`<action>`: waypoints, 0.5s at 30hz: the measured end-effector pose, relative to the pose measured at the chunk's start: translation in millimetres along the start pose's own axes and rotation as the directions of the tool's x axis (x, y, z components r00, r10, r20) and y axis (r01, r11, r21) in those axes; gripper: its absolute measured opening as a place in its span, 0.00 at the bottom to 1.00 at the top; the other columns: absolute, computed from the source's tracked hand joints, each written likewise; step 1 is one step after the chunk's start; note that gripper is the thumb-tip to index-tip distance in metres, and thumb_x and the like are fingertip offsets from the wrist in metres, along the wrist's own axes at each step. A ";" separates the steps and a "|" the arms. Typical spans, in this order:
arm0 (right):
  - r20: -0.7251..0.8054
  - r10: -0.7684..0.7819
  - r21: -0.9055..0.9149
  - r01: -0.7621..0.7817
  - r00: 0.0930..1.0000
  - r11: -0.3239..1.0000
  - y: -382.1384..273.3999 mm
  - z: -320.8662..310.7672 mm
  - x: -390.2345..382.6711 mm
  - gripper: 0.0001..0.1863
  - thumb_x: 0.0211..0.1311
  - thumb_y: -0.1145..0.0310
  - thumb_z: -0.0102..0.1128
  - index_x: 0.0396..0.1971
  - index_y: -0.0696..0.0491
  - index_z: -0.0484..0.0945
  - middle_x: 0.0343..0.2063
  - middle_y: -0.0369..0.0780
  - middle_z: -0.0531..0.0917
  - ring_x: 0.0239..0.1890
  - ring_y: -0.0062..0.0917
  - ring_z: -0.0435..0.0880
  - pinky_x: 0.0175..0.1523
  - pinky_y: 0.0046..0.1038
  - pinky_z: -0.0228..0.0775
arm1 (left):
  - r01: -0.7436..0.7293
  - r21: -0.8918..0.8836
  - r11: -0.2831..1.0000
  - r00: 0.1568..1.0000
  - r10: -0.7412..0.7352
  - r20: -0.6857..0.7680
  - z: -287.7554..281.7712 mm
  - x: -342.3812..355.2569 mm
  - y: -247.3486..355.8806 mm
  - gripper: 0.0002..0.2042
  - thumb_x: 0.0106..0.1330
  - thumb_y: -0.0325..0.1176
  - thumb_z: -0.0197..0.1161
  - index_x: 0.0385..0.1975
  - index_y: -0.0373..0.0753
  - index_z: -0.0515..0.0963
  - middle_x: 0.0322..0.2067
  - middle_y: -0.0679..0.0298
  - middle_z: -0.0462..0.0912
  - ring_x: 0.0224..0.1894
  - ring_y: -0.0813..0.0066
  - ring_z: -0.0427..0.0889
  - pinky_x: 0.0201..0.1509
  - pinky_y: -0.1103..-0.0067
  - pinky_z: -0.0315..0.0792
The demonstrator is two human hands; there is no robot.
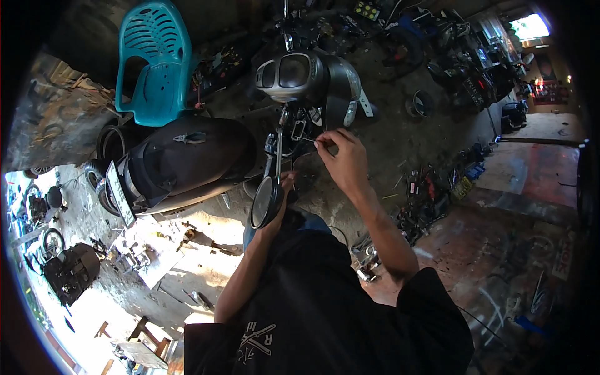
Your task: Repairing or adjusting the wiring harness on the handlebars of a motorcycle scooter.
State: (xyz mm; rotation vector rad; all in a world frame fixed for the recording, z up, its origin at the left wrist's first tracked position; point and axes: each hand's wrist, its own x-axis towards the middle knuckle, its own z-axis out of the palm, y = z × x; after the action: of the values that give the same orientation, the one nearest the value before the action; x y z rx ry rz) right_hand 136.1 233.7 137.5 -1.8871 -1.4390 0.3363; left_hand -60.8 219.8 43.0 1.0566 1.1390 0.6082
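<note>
A scooter (pixel 215 147) stands on its wheels in front of me, its handlebar area opened up with cables and metal parts showing. My right hand (pixel 344 156) pinches a thin, pale, rod-like piece (pixel 305 138) whose far end reaches into those exposed parts. My left hand (pixel 286 182) is held low by the handlebar, behind the round rear-view mirror (pixel 266 201); most of its fingers are hidden, and whether it grips anything does not show. Beyond both hands sits the scooter's dark instrument housing (pixel 292 75). Pliers (pixel 190 137) lie on the seat.
A teal plastic chair (pixel 154 87) stands at the far left behind the scooter. Loose parts and tools (pixel 412 187) are scattered on the floor to the right. A wheel rim (pixel 420 104) lies farther off, near another motorcycle (pixel 465 84). Sunlit ground (pixel 206 231) with parts is at left.
</note>
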 end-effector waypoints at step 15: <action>0.272 -0.287 -0.364 0.374 0.918 0.853 20.6 29.1 55.2 0.05 0.54 0.69 0.68 0.27 0.51 0.80 0.32 0.35 0.83 0.43 0.32 0.84 0.51 0.37 0.70 | 0.171 -0.225 0.959 0.836 -0.020 0.548 -82.3 19.5 -17.7 0.28 0.83 0.55 0.40 0.62 0.37 0.76 0.42 0.56 0.85 0.41 0.74 0.83 0.44 0.79 0.77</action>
State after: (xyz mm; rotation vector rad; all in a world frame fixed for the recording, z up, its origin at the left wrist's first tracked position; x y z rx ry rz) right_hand 152.4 293.3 115.0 -1.9078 -2.0787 0.0626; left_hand -132.9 258.3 14.7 0.8536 0.5844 0.3312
